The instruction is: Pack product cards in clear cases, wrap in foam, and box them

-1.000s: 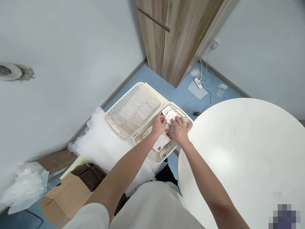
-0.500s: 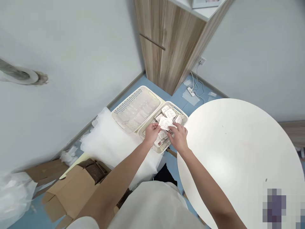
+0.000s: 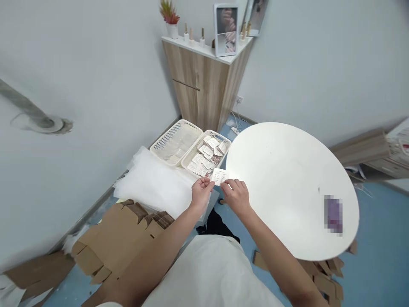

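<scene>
A small white printed card [image 3: 220, 175] is held up between my two hands, its text side facing me. My left hand [image 3: 201, 192] pinches the card's left edge. At its lower right, the fingers of my right hand [image 3: 235, 194] are closed on the same card. Just beyond it, a white perforated basket [image 3: 227, 148] holds many similar cards [image 3: 207, 149], piled loosely and overlapping. Beside that on the left stands a second white basket [image 3: 159, 142] containing clear plastic packets [image 3: 180, 145].
A round white table [image 3: 284, 170] lies to my right, with a blurred purple object [image 3: 333, 214] on it. White foam sheets [image 3: 153, 183] and flat cardboard boxes [image 3: 115, 234] are on my left. A wooden cabinet [image 3: 204, 81] stands in the corner.
Both hands have drawn the card back from above the basket toward me, and more of the piled cards shows. The view has tilted up, revealing the cabinet top.
</scene>
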Action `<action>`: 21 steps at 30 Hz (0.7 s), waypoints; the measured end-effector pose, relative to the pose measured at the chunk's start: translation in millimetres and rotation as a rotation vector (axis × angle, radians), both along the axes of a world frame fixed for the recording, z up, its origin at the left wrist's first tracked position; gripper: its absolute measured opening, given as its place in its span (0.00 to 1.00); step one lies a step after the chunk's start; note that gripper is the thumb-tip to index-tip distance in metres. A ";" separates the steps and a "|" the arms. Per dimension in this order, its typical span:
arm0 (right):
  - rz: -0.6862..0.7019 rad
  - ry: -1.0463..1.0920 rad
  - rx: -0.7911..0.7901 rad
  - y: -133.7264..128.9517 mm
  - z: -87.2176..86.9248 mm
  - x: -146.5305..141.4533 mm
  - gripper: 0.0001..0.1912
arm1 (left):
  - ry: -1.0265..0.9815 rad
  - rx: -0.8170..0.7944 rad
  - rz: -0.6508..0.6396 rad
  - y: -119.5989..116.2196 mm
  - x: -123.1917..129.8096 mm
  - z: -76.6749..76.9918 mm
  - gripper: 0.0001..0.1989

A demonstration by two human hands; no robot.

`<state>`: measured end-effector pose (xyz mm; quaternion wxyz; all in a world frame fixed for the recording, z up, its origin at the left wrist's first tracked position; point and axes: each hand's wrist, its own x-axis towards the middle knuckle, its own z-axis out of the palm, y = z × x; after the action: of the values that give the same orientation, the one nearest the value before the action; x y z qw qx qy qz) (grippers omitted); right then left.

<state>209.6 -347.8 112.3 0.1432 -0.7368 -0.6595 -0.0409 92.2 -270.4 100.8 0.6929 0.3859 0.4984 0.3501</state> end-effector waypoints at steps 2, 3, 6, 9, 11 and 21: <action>-0.049 0.003 0.016 -28.5 2.1 3.3 0.13 | -0.013 -0.008 -0.070 -18.2 2.0 4.4 0.15; -0.072 0.010 0.026 -42.4 3.1 6.0 0.14 | -0.022 -0.011 -0.113 -26.3 3.7 6.2 0.15; -0.113 0.054 0.063 -79.4 5.2 16.2 0.15 | -0.045 0.003 -0.250 -47.8 11.8 10.2 0.14; -0.132 0.155 0.111 -106.9 6.5 26.7 0.15 | -0.038 0.041 -0.358 -65.7 23.5 13.0 0.15; -0.169 0.256 0.156 -121.5 8.6 34.1 0.15 | -0.023 0.090 -0.429 -75.4 33.1 15.5 0.17; -0.511 1.064 0.246 -182.2 31.1 125.6 0.12 | 0.057 0.426 -0.867 -109.4 123.7 29.1 0.11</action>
<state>335.1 -530.0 143.4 0.5234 -0.7694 -0.2898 0.2239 215.8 -379.8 129.9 0.6666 0.7007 0.2279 0.1126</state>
